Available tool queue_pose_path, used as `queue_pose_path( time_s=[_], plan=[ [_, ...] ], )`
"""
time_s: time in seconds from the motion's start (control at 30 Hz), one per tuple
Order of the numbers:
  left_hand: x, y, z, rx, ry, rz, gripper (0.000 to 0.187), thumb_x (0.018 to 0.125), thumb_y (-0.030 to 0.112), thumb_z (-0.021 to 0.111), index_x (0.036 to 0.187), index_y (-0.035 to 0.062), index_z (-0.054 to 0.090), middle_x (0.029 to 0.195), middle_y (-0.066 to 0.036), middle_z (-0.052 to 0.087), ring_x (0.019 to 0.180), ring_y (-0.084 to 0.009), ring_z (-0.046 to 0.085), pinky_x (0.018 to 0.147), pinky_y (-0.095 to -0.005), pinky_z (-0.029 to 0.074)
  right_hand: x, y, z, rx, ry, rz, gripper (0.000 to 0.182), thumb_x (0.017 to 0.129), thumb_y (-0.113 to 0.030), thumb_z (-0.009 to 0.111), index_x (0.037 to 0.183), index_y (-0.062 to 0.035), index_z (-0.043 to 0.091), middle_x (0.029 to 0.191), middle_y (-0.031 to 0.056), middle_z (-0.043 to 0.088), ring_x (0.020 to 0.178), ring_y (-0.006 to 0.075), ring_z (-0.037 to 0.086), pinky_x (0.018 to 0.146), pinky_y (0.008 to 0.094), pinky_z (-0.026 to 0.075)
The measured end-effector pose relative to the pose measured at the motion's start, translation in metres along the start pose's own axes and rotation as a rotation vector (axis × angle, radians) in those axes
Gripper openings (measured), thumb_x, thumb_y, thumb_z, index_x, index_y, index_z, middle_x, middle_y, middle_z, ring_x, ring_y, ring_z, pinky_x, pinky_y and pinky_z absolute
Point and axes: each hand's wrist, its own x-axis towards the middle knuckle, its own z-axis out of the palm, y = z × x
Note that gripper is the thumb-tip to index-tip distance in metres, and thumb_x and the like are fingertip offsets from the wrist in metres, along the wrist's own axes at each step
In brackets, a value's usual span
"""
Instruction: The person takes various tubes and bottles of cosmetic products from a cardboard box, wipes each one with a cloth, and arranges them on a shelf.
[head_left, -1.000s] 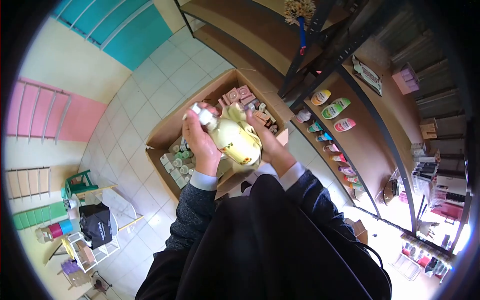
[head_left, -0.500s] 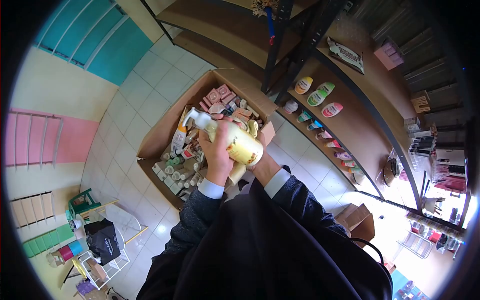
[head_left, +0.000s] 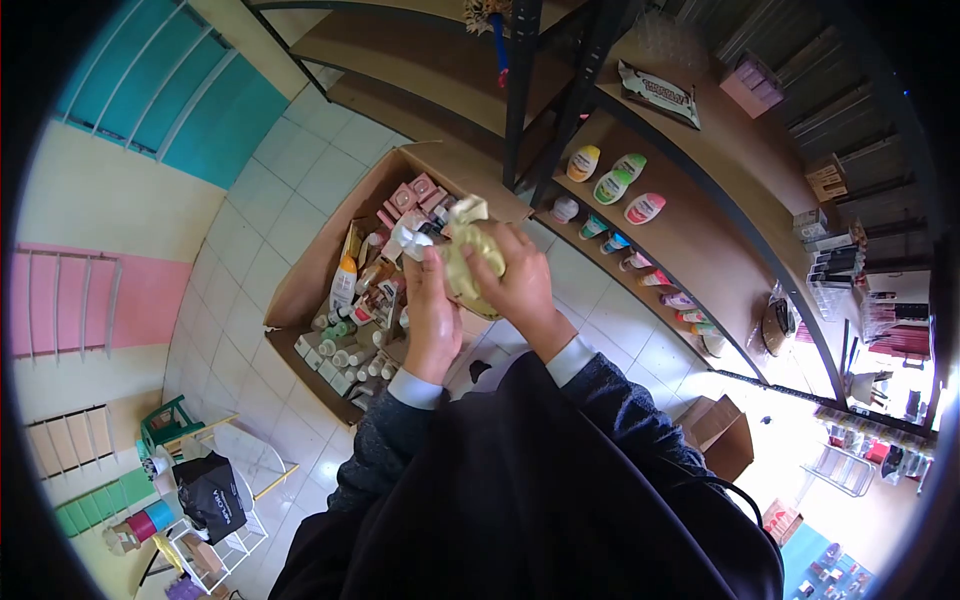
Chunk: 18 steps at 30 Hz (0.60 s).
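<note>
My left hand [head_left: 434, 318] is closed around a yellow pump bottle, whose white pump head [head_left: 409, 243] points up and left. A pale yellow cloth [head_left: 468, 212] is bunched against the bottle under the fingers of my right hand [head_left: 520, 285]. Most of the bottle's body is hidden by the cloth and both hands. Beneath them stands an open cardboard box [head_left: 300, 283] filled with pink boxes, small cartons and several white-capped bottles. An orange-and-white bottle [head_left: 343, 283] leans inside it near the left wall.
Shelves [head_left: 640, 160] on the right hold several colourful bottles, among them a pink-labelled bottle [head_left: 645, 208]. A smaller cardboard box [head_left: 722, 440] sits on the tiled floor. At lower left are a green stool [head_left: 170, 422] and a black bag [head_left: 210, 495] on a white rack.
My right hand has come from underneath to the bottle's near side, bringing the cloth over it. The printed label has gone out of sight. The view has shifted slightly.
</note>
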Motion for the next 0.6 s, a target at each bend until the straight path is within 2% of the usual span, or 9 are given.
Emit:
queue_pose_path(
  time_s=[0.13, 0.2, 0.27, 0.3, 0.43, 0.47, 0.5, 0.53, 0.6],
  plan=[
    [-0.001, -0.019, 0.009, 0.076, 0.007, 0.077, 0.036, 0.092, 0.032, 0.045, 0.119, 0.0072, 0.041, 0.110, -0.004, 0.051, 0.100, -0.0130, 0.051, 0.086, -0.0301, 0.043, 0.011, 0.045, 0.010, 0.491, 0.037, 0.577, 0.034, 0.085, -0.029, 0.056, 0.105, -0.0011, 0.053, 0.091, 0.0125, 0.061, 0.080, 0.0207, 0.059, 0.072, 0.0323, 0.046],
    [0.000, -0.026, 0.010, 0.059, 0.032, 0.066, 0.034, 0.092, 0.033, 0.045, 0.114, 0.0077, 0.046, 0.107, -0.004, 0.053, 0.099, -0.0140, 0.052, 0.085, -0.0307, 0.044, 0.004, 0.060, 0.008, 0.314, -0.015, 0.565, 0.035, 0.089, -0.029, 0.052, 0.107, 0.0008, 0.052, 0.091, 0.0106, 0.061, 0.084, 0.0135, 0.055, 0.075, 0.0278, 0.044],
    [0.002, -0.036, 0.011, 0.051, 0.015, 0.011, 0.034, 0.092, 0.034, 0.045, 0.111, 0.0068, 0.047, 0.101, -0.005, 0.056, 0.094, -0.0150, 0.055, 0.084, -0.0310, 0.044, -0.011, 0.083, 0.015, 0.623, 0.068, 0.569, 0.037, 0.089, -0.029, 0.052, 0.110, 0.0013, 0.050, 0.095, 0.0119, 0.059, 0.090, 0.0146, 0.054, 0.079, 0.0270, 0.043],
    [0.001, -0.040, 0.016, 0.022, 0.047, 0.006, 0.033, 0.091, 0.035, 0.046, 0.109, 0.0063, 0.048, 0.097, -0.006, 0.057, 0.091, -0.0163, 0.056, 0.083, -0.0313, 0.044, -0.013, 0.086, 0.009, 0.614, 0.053, 0.584, 0.047, 0.083, -0.038, 0.054, 0.117, -0.0056, 0.047, 0.106, 0.0213, 0.058, 0.098, 0.0354, 0.056, 0.084, 0.0373, 0.042],
    [0.001, -0.069, 0.025, 0.039, 0.020, -0.033, 0.035, 0.092, 0.034, 0.046, 0.113, 0.0057, 0.047, 0.103, -0.007, 0.056, 0.095, -0.0168, 0.054, 0.085, -0.0309, 0.043, -0.020, 0.128, -0.045, 0.301, -0.259, 0.683, 0.048, 0.080, -0.038, 0.057, 0.116, -0.0067, 0.049, 0.109, 0.0200, 0.057, 0.100, 0.0346, 0.055, 0.086, 0.0368, 0.042],
    [0.002, -0.073, 0.029, 0.038, 0.018, -0.037, 0.035, 0.092, 0.034, 0.046, 0.113, 0.0057, 0.047, 0.103, -0.007, 0.056, 0.095, -0.0168, 0.054, 0.085, -0.0309, 0.043, -0.024, 0.157, -0.056, 0.132, -0.208, 0.330, 0.050, 0.078, -0.040, 0.059, 0.115, -0.0084, 0.051, 0.106, 0.0195, 0.058, 0.100, 0.0342, 0.055, 0.086, 0.0370, 0.042],
    [0.003, -0.075, 0.037, 0.279, -0.091, 0.002, 0.037, 0.092, 0.033, 0.045, 0.117, 0.0050, 0.045, 0.103, -0.007, 0.056, 0.096, -0.0174, 0.054, 0.087, -0.0305, 0.042, -0.026, 0.178, -0.068, -0.040, -0.156, -0.023, 0.053, 0.075, -0.043, 0.061, 0.115, -0.0100, 0.052, 0.104, 0.0189, 0.059, 0.100, 0.0338, 0.056, 0.085, 0.0372, 0.043],
    [0.004, -0.079, 0.044, 0.514, -0.199, 0.042, 0.039, 0.093, 0.032, 0.044, 0.121, 0.0044, 0.043, 0.103, -0.007, 0.055, 0.096, -0.0179, 0.053, 0.088, -0.0300, 0.040, -0.019, 0.167, -0.095, -0.050, -0.158, -0.021, 0.053, 0.075, -0.043, 0.061, 0.115, -0.0100, 0.052, 0.104, 0.0189, 0.059, 0.100, 0.0338, 0.056, 0.085, 0.0372, 0.043],
    [0.010, -0.099, 0.048, 1.085, -0.347, 0.383, 0.040, 0.089, 0.029, 0.052, 0.115, -0.0012, 0.045, 0.112, -0.015, 0.043, 0.103, -0.0265, 0.046, 0.088, -0.0336, 0.037, -0.009, 0.141, -0.153, -0.064, -0.607, 0.342, 0.062, 0.069, -0.051, 0.065, 0.115, -0.0113, 0.054, 0.105, 0.0180, 0.059, 0.102, 0.0327, 0.055, 0.087, 0.0375, 0.042]
  ],
)
